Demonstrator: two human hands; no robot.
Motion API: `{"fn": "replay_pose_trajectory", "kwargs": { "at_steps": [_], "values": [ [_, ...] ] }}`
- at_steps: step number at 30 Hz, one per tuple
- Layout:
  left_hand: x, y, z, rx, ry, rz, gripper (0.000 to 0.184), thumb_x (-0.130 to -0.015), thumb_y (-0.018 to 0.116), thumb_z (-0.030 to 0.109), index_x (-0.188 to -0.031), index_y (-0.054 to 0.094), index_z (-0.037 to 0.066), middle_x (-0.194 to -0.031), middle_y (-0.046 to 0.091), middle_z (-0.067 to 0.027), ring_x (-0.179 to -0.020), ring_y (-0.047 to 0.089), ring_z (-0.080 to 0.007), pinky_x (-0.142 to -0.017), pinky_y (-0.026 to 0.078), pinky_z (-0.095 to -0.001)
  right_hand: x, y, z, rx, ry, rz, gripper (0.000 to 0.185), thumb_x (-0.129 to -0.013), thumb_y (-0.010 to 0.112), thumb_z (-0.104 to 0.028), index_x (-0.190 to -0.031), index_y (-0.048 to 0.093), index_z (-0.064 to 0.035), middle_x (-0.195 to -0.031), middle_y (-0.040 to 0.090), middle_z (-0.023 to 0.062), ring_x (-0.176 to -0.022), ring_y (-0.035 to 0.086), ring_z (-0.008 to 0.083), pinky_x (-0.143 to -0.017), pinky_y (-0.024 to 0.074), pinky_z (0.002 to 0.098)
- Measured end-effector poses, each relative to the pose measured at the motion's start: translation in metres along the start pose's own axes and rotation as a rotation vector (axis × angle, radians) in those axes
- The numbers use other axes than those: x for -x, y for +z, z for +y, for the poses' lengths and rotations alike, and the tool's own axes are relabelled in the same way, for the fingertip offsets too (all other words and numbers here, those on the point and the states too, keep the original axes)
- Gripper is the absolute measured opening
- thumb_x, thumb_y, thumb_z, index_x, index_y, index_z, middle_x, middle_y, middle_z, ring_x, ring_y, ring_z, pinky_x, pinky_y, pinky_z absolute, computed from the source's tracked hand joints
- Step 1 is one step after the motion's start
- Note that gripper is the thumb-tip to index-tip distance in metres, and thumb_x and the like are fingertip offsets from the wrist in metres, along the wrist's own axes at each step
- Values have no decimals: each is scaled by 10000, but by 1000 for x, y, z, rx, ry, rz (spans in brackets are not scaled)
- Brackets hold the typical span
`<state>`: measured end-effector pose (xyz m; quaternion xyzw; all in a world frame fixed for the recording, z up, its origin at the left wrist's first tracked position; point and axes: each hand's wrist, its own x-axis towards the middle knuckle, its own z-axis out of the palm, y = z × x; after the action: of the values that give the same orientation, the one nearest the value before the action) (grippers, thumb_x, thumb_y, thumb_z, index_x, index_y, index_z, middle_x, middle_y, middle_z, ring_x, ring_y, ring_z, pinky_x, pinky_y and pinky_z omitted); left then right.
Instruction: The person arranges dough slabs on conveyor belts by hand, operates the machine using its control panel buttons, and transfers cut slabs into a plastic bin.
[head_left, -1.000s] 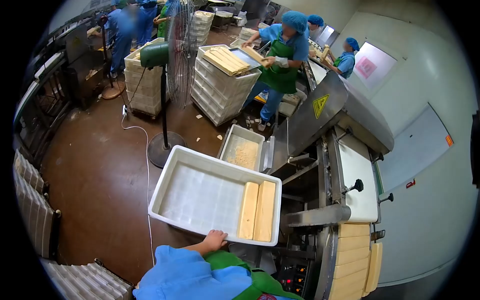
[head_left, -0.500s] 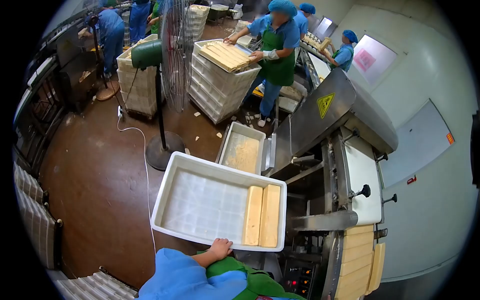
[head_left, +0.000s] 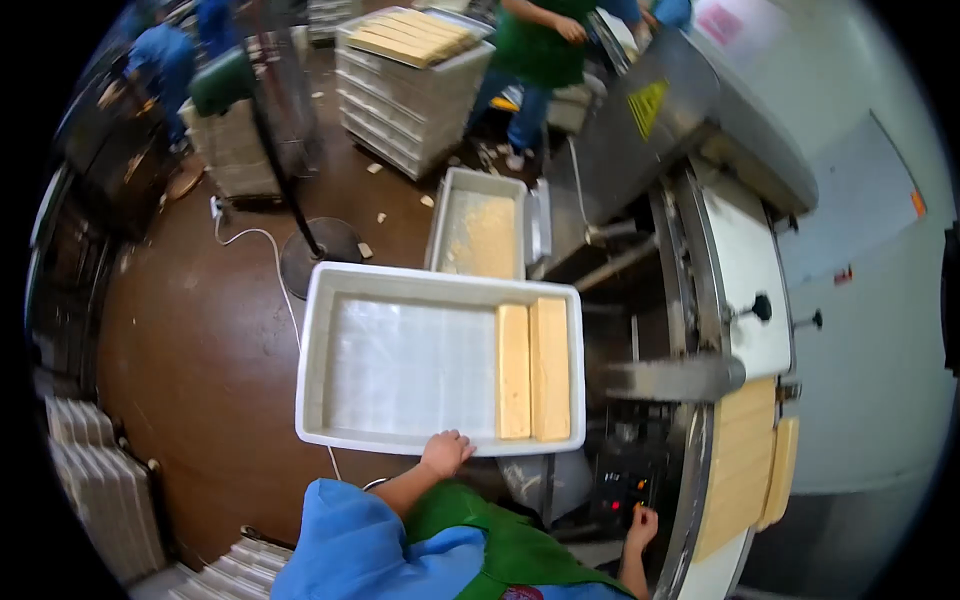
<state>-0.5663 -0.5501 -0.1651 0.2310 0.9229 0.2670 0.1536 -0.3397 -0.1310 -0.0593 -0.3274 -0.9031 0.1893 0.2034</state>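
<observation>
My left hand (head_left: 447, 453) is closed over the near rim of a white tray (head_left: 400, 450). Two long pale dough blocks (head_left: 514, 372) lie side by side at the tray's right end. Lower right, my right hand (head_left: 642, 527) has its fingers pinched at a knob on the control panel (head_left: 622, 492), beside a red light. To the right of that hand, pale dough (head_left: 737, 465) lies on the machine's belt, with a separate strip (head_left: 780, 474) along its right edge.
Beyond the tray sits a smaller bin with crumbs (head_left: 487, 235). A fan stand (head_left: 322, 250) and its white cable are on the left. A co-worker in a green apron (head_left: 540, 45) stands behind stacked trays (head_left: 405, 110). The metal machine (head_left: 640, 130) fills the right.
My right hand has come into view at the control panel. The view has shifted, and the tray appears higher and more level. The co-worker's hand has left the dough on the stack.
</observation>
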Motion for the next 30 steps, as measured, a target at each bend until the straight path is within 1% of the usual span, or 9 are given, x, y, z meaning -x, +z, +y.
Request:
{"fn": "replay_pose_trajectory", "kwargs": {
  "at_steps": [2,3,4,8,13,15,18,24,30],
  "values": [
    [-1,-5,2,3,-7,-44,283,-903,483,348,-882,628,105,-841,585,-117,-823,578,-305,-703,466,-430,9,27,25,-293,223,-35,109,-831,652,-90,-833,618,13,-678,542,8,-647,511,133,-626,445,279],
    [0,-10,3,1,-11,-43,270,-900,491,337,-895,630,105,-852,588,-119,-829,576,-308,-702,465,-430,18,39,30,-501,506,-21,124,-858,638,-137,-807,629,-24,-658,537,-28,-600,486,81,-567,415,222],
    [-1,-11,4,-2,-7,-43,258,-896,498,325,-908,632,104,-863,591,-120,-835,574,-312,-702,463,-430,15,33,-3,-691,609,-79,147,-878,622,-173,-785,635,-60,-676,552,-29,-594,480,45,-539,386,187],
    [-5,-19,13,37,90,-84,221,-891,503,271,-921,625,90,-889,597,-126,-837,565,-335,-714,455,-452,35,71,21,-910,1057,70,134,-893,580,-187,-947,629,-74,-814,644,9,-693,581,90,-614,469,245],
    [-4,-14,10,39,-7,-109,238,-876,487,276,-975,619,105,-962,599,-133,-900,554,-343,-763,444,-453,36,94,35,-1169,1124,64,139,-866,597,-218,-903,609,-85,-806,637,19,-689,581,115,-657,480,256],
    [-3,-13,5,-20,-26,-177,243,-887,467,285,-1005,613,130,-1000,601,-110,-930,561,-321,-772,448,-452,49,100,64,-1130,1298,70,195,-850,609,-289,-905,584,-103,-816,609,36,-761,571,168,-692,471,317],
    [-2,-15,3,-6,12,-177,268,-895,487,304,-1021,616,106,-1032,616,-121,-927,577,-326,-784,455,-453,51,109,102,-1353,1376,132,209,-843,612,-280,-912,585,-85,-877,591,58,-766,565,178,-669,486,302],
    [12,-19,-16,4,-13,-112,307,-906,488,335,-1039,628,97,-1007,622,-136,-933,585,-333,-788,459,-457,21,97,94,-1368,1364,100,273,-845,607,-293,-1022,548,-94,-954,589,68,-793,562,177,-688,485,300],
    [20,-19,-33,248,-234,-10,315,-912,467,338,-999,652,99,-964,626,-158,-914,587,-346,-817,464,-428,21,86,102,-1331,1415,54,272,-887,548,-337,-1047,535,-117,-1021,578,76,-836,558,193,-720,490,328]
  ]
}}
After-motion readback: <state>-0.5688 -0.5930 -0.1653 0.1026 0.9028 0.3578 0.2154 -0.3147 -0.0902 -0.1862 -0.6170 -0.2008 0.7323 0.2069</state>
